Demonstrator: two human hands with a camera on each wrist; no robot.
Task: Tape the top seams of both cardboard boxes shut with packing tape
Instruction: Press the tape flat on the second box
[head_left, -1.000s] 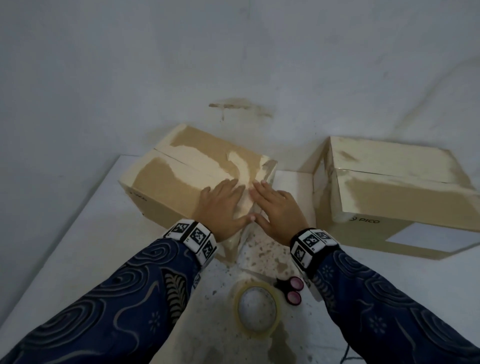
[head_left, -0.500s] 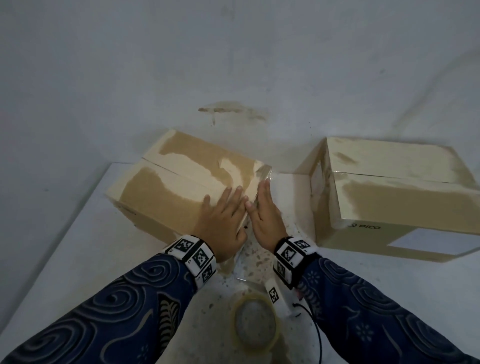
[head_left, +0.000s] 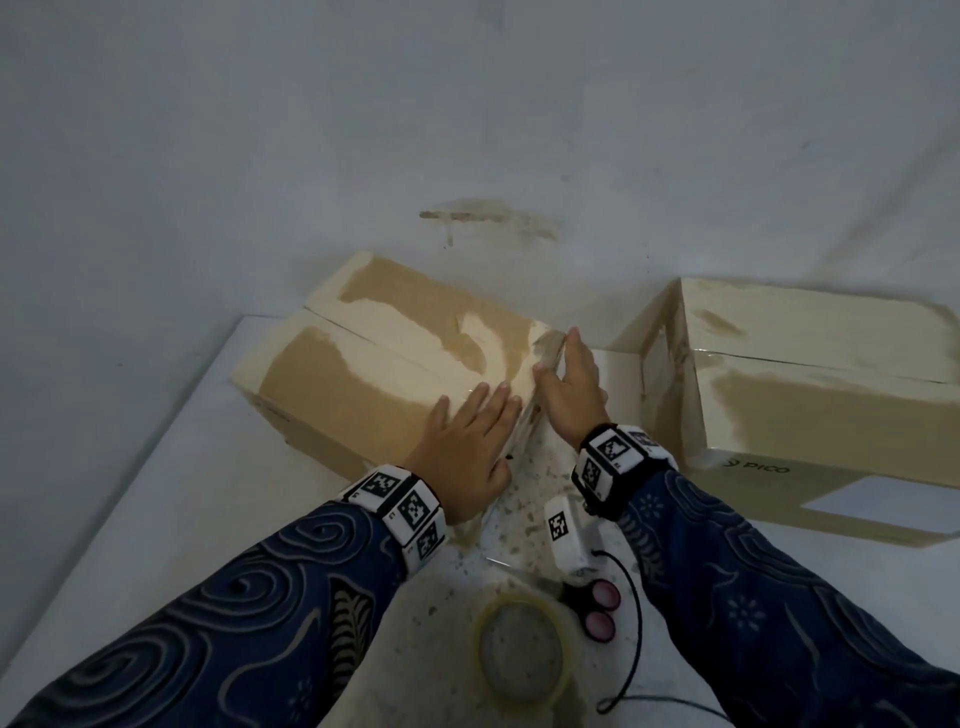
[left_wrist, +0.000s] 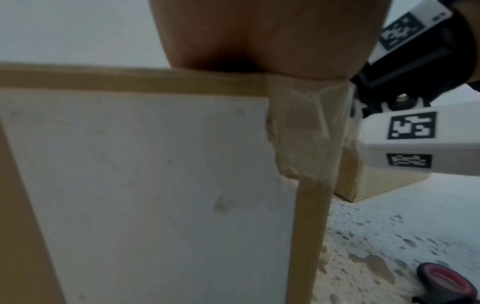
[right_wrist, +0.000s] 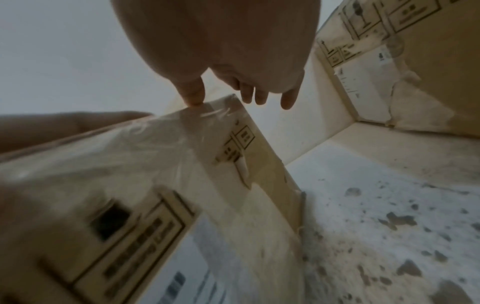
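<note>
Two cardboard boxes stand on the white table. On the top of the left box (head_left: 363, 364), near its right end, my left hand (head_left: 467, 431) lies flat with straight fingers. My right hand (head_left: 569, 387) lies with straight fingers along the right end face of that box, thumb on the top edge, where clear tape (right_wrist: 166, 148) wraps over the corner. The tape also shows wrinkled at the corner of the left box (left_wrist: 142, 174) in the left wrist view. The right box (head_left: 810, 410) stands apart, untouched. A roll of clear packing tape (head_left: 522, 652) lies near me.
Black scissors with pink handles (head_left: 595, 608) lie beside the roll, next to a white tagged device (head_left: 563, 535) with a black cable. The speckled table (head_left: 156, 493) ends at a wall behind the boxes. A gap separates the two boxes.
My right hand turned from flat on the box top onto its right end face and slid further back along it. The left hand stayed flat on top, shifting slightly.
</note>
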